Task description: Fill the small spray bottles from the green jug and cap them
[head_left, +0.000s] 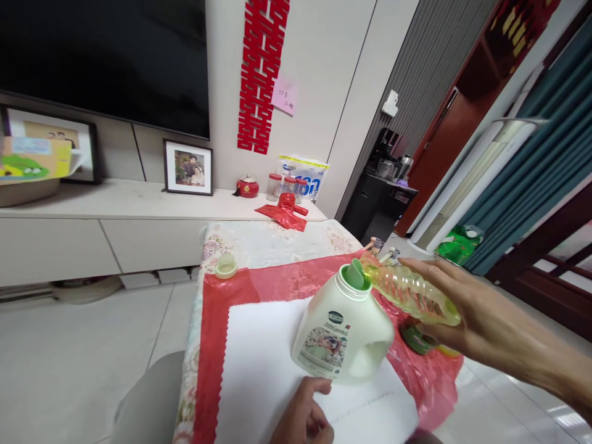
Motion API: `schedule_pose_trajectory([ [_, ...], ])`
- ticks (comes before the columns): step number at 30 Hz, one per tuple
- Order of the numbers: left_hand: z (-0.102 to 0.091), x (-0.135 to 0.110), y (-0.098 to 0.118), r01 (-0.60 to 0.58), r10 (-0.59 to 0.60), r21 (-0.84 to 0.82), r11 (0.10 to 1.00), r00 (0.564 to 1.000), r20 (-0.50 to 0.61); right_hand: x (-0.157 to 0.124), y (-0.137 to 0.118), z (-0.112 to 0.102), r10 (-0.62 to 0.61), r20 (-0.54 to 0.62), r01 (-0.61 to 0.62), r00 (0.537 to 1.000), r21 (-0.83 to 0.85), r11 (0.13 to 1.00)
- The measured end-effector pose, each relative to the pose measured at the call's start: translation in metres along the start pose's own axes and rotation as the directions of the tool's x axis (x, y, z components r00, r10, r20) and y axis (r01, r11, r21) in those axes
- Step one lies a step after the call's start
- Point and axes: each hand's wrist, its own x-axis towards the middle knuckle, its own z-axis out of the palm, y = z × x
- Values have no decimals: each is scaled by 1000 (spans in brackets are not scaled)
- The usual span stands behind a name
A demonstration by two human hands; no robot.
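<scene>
A pale green laundry detergent jug (345, 333) stands uncapped on a white sheet (259, 364), a green spout showing in its mouth. My right hand (451, 302) is wrapped round a clear ribbed plastic bottle (407, 288) of yellow liquid. That bottle lies nearly sideways, its neck tipped down at the jug's mouth. Low in front of the jug is my left hand (305, 416), loosely curled with the index finger apart and nothing seen in it. The index fingertip is close to the jug's base; whether they touch I cannot tell. A translucent cap (226, 265) sits at the table's left edge.
Red plastic film (210, 345) lies over the floral tablecloth (272, 243). Behind the jug are small pump bottles (375, 243); a green round container (416, 338) is under my right hand. Along the wall, a cabinet (139, 203) holds jars, framed photos and a red pot (247, 187).
</scene>
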Motion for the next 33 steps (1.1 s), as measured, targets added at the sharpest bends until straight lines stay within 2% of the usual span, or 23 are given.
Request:
schedule_pose_trajectory([
  [25,-1,-1,3,2,-1,-33,999,1000,8,25,-4,-38,-177,68,184,982,-106,977],
  [33,-1,-1,3,-11,11,-26,1000,1000,14,32,-11,-46,-215,45,219,976,-167,961],
])
